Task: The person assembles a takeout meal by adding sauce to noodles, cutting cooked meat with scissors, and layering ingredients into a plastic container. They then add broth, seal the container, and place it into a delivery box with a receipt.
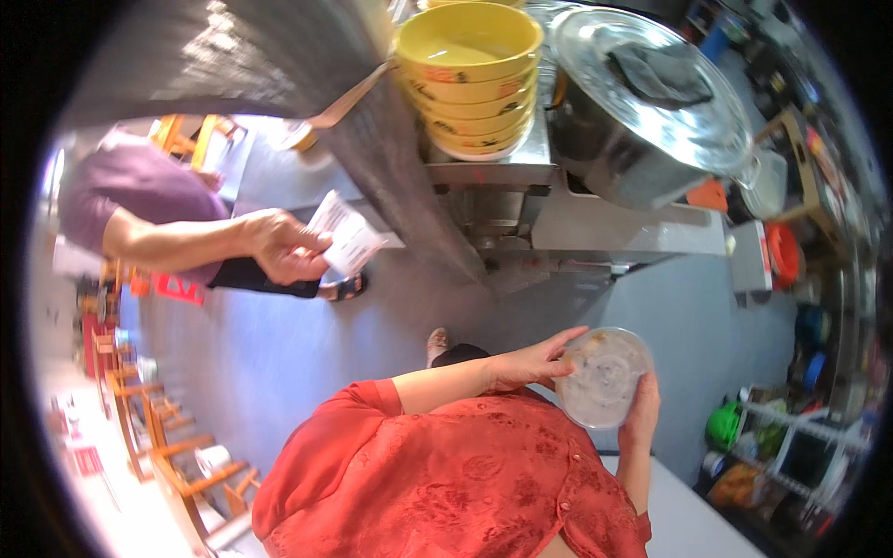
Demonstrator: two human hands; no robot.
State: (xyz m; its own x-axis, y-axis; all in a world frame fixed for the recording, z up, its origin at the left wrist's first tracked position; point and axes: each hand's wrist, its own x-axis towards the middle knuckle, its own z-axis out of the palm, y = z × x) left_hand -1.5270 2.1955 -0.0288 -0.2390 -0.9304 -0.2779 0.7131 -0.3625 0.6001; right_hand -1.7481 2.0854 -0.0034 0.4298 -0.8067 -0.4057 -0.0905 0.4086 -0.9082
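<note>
Between my two hands is a round, clear plastic takeaway container (606, 377), with whitish contents that look cloudy through its top. My left hand (535, 365) grips its left edge, thumb against the side. My right hand (640, 414) closes round its right edge from below. Over to the left, another person's hand (288, 246) holds out a white printed packet or slip (344, 237), apart from my hands; which of the two it is I cannot tell.
A stack of yellow bowls (470, 84) stands on a metal counter ahead. Beside it sits a large lidded steel pot (642, 130) with a dark cloth (662, 74) on top. A grey curtain (391, 158) hangs at left. Shelving with a green bag (724, 426) is at right.
</note>
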